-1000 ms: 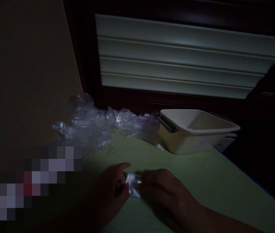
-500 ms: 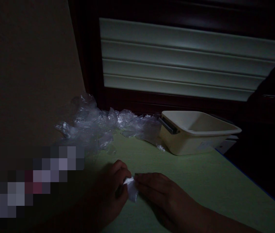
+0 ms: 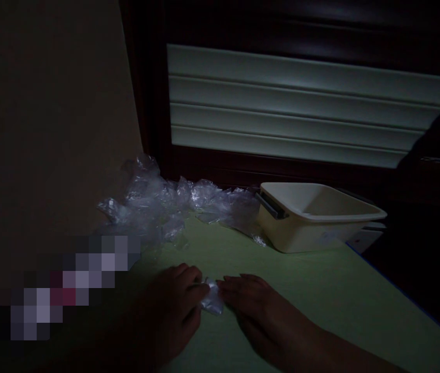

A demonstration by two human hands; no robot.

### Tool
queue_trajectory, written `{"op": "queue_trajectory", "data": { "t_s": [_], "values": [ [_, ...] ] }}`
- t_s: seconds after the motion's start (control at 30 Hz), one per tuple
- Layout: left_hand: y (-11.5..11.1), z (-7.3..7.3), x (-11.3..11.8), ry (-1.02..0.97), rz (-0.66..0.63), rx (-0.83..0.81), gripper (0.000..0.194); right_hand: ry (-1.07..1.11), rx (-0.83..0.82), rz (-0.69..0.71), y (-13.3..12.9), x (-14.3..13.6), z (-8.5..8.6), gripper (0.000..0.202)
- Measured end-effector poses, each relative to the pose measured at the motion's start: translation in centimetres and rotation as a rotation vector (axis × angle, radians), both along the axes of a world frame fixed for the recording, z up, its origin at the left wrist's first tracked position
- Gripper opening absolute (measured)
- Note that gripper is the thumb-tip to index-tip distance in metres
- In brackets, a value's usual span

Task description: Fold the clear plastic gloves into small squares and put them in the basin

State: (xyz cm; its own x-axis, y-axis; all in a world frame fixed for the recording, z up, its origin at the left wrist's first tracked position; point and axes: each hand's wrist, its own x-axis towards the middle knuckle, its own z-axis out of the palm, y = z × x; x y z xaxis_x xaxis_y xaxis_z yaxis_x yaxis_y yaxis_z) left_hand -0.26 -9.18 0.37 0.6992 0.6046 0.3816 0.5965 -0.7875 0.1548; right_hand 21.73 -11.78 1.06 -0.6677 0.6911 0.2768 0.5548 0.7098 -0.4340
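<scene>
A small, shiny, whitish plastic packet (image 3: 212, 299) lies on the pale green tabletop (image 3: 305, 290) between my hands. My left hand (image 3: 176, 305) has its fingers curled, with thumb and fingertips closed on the packet's left side. From the right, my right hand (image 3: 260, 311) reaches in with its fingers stretched and lying flat, the tips at the packet's right edge. The light is dim, and the undersides of both hands are dark.
Crumpled clear plastic (image 3: 153, 202) is heaped along the wall and back edge. A cream bin (image 3: 301, 233) with dark handles stands at the back right. Behind is a slatted panel (image 3: 282, 109). A blurred-out patch covers the left side.
The packet has turned and lies flatter. My left hand has shifted slightly left, its fingers lower on the packet. The whole view has moved a little.
</scene>
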Motion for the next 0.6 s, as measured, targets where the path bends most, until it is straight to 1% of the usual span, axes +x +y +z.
{"op": "queue_trajectory", "data": {
  "t_s": [0.1,0.17,0.23,0.27,0.3,0.37,0.4,0.47,0.53,0.6],
  "values": [
    [0.6,-0.4,0.1,0.039,0.064,0.083,0.021,0.168,-0.036,0.004,0.0,0.1,0.0,0.043],
    [0.6,-0.5,0.4,-0.01,0.073,0.116,0.017,0.318,-0.108,-0.044,0.2,0.3,-0.2,0.034],
    [0.4,-0.4,0.6,-0.095,0.03,0.081,0.013,0.462,-0.23,-0.122,0.4,0.5,-0.5,0.031],
    [0.1,-0.2,0.8,-0.126,-0.013,0.053,0.014,0.528,-0.308,-0.151,0.5,0.6,-0.7,0.035],
    [-0.1,0.0,0.9,-0.15,-0.051,0.035,0.017,0.584,-0.396,-0.159,0.6,0.7,-1.0,0.04],
    [-0.6,0.6,1.2,-0.177,-0.118,0.034,0.026,0.666,-0.581,-0.118,0.8,0.7,-1.4,0.05],
    [-0.8,0.8,1.3,-0.185,-0.146,0.045,0.029,0.687,-0.658,-0.085,0.9,0.8,-1.5,0.051],
    [-1.1,1.1,1.4,-0.194,-0.192,0.061,0.029,0.687,-0.773,-0.028,0.9,0.8,-1.4,0.045],
    [-1.3,1.3,1.5,-0.2,-0.206,0.059,0.029,0.668,-0.837,0.007,0.9,0.9,-1.2,0.039],
    [-1.3,1.2,1.7,-0.202,-0.188,0.059,0.032,0.66,-0.87,0.017,0.9,1.0,-0.9,0.034]
  ]
}}
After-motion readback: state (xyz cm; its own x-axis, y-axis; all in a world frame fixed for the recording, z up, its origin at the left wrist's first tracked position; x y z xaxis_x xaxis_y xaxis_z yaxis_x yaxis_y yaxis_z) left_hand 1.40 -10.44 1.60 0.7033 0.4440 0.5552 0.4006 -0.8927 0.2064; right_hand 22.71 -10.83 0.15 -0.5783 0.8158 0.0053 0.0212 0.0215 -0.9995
